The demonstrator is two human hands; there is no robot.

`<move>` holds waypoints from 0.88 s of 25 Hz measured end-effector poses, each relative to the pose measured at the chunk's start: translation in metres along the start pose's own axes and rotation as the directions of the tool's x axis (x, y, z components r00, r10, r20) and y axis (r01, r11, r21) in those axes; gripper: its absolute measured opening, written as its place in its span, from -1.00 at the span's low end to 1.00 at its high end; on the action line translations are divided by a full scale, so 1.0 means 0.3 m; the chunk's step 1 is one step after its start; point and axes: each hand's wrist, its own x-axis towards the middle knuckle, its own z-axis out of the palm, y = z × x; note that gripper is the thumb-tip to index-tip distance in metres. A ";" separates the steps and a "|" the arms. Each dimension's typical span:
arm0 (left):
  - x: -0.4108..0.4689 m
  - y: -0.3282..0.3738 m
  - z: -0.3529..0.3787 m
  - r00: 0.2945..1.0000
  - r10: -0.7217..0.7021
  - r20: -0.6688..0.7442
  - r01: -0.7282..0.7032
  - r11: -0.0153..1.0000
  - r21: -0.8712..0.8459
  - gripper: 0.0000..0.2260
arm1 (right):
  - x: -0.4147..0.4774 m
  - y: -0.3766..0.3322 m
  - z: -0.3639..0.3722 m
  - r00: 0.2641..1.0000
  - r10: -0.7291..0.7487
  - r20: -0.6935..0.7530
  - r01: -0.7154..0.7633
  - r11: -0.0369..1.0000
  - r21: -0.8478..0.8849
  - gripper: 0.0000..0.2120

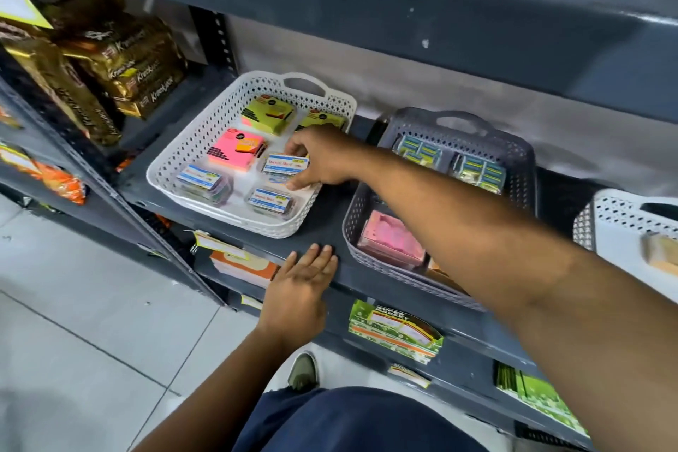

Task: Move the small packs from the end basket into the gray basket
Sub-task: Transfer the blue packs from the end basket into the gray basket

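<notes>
Biscuit packs (121, 66): gold wrappers stacked at the far left, beyond the dark upright (216, 40) that closes off my bay on that side.
White basket (183, 154): the end basket, first on my shelf (326, 220), its left rim close to the upright and its near rim set back from the shelf's front edge.
Sticky notes: a green block (269, 114) at the back of the white basket, a pink block (234, 150) in front of it.
Small packs: one (201, 180) at the near left of the white basket, one (269, 200) at the near right, one (284, 163) between my fingers.
Left hand (301, 290): lies flat and open on the shelf's front lip, fingers spread, nothing in it, just in front of the strip between the two baskets.
Right hand (319, 158): I reach across from the right, low over the white basket's right rim; thumb and fingers are pinched on the small pack with the blue and white label.
Gap: a bare strip of dark shelf separates the white basket from the gray one.
Gray basket (357, 209): beside the white one on the right, my forearm crossing above its near left corner; green packs (477, 167) at its back, a pink block (389, 237) at the front.
Overhead: the upper shelf's edge (403, 7) hangs above both baskets.
Far right: a second white basket (623, 220), cut off by the frame.
</notes>
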 end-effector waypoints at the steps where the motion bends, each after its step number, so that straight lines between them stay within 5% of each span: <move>1: -0.007 -0.004 0.006 1.000 0.006 -0.003 -0.006 1.000 -0.006 -0.39 | 0.025 -0.014 0.018 1.000 -0.004 0.004 0.004 1.000 -0.007 -0.42; 7: -0.028 -0.005 0.026 1.000 -0.002 -0.011 0.001 0.999 -0.050 -0.39 | 0.103 -0.037 0.116 0.993 -0.028 0.117 0.043 0.991 -0.130 -0.47; 11: -0.030 -0.017 0.035 1.000 0.006 -0.012 -0.007 0.998 -0.059 -0.38 | 0.127 -0.019 0.102 0.991 -0.051 0.121 0.059 0.996 -0.064 -0.76; 22: -0.029 -0.025 0.025 1.000 0.017 0.023 -0.016 0.999 -0.050 -0.37 | 0.153 0.007 0.106 0.975 -0.048 0.217 0.075 0.990 -0.116 -0.67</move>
